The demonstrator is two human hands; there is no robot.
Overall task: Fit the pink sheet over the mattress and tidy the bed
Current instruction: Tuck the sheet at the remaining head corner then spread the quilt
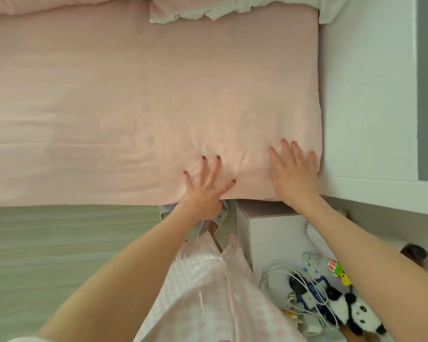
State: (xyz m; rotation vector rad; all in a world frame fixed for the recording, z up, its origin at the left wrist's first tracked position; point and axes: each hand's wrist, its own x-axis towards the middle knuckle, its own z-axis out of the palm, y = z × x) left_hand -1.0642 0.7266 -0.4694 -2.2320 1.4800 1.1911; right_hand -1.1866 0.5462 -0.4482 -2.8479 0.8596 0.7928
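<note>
The pink sheet (139,99) lies spread over the mattress and fills most of the view, with light creases near the front edge. My left hand (205,186) rests flat on the sheet at the near edge, fingers spread. My right hand (293,171) presses flat on the sheet close to the near right corner, fingers apart. Neither hand holds anything. A pink pillow with a white frill (208,11) lies at the far edge, and a bunched pink cover (59,4) sits at the far left.
A white wall or headboard panel (366,95) runs along the bed's right side. A white bedside table (277,233) at the lower right carries cables (279,275), a toy panda (356,314) and small items. Pale wood floor (59,243) lies below the bed's edge.
</note>
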